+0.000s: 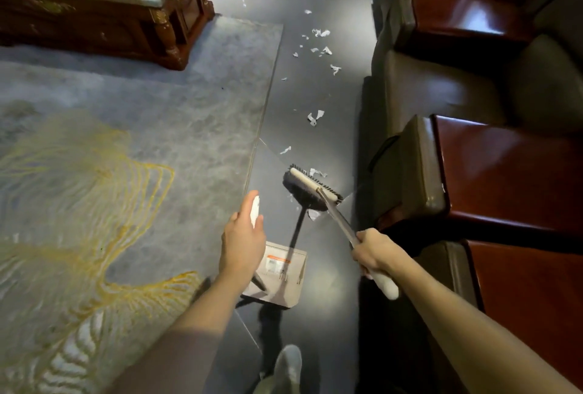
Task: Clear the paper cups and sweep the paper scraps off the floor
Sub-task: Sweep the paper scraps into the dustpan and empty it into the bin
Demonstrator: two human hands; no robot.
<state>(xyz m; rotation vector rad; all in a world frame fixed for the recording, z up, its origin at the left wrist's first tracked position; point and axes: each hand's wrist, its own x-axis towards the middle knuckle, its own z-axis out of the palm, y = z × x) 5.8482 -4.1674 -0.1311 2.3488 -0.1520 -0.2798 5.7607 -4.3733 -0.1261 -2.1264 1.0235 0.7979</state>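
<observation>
Right hand [373, 251] grips the broom [310, 188] handle; left hand [243, 242] holds a white grip [255, 211] above the dustpan [277, 277]. Paper scraps [315, 117] dot the grey floor [331, 94] ahead, with a rug [126, 147] left of both hands.

dustpan [277, 277] label, print too blurred

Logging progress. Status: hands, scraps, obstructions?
Left hand grips dustpan handle, right hand grips broom. Paper scraps strewn ahead, unswept. Sofa close on right.
</observation>
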